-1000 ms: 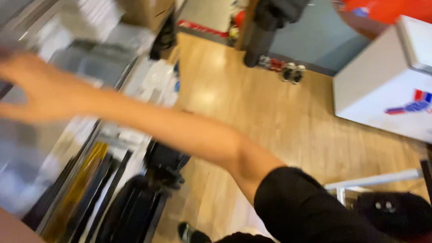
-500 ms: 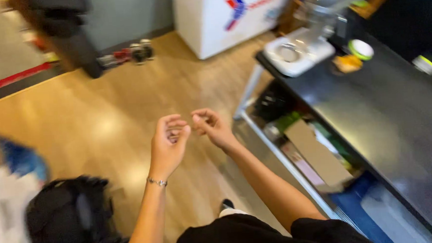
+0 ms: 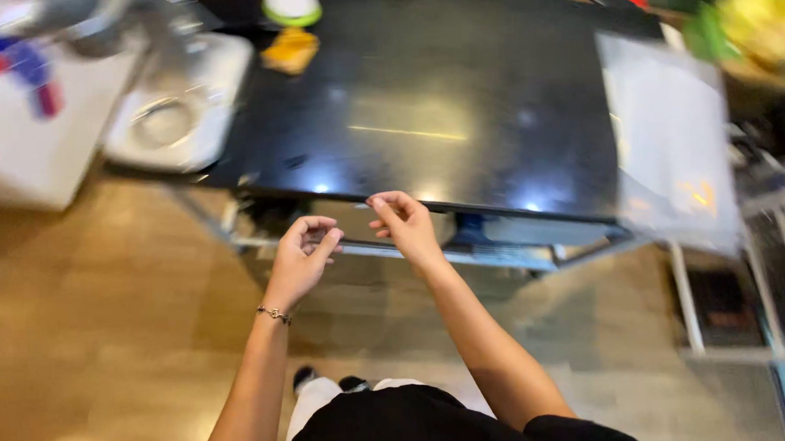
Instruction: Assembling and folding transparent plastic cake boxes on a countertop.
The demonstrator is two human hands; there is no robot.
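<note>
Both hands hang in mid-frame above the wooden floor (image 3: 76, 335), just before the near edge of the black worktop (image 3: 458, 110). The left hand (image 3: 301, 261) has its fingers curled loosely inward, empty; the right hand (image 3: 402, 224) is likewise half-curled, holding nothing visible. A white appliance (image 3: 181, 106) sits upper left.

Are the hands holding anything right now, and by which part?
Cannot be told: the left hand and right hand hover with curled fingers before the glossy black table; no held thing shows through the blur.
</note>
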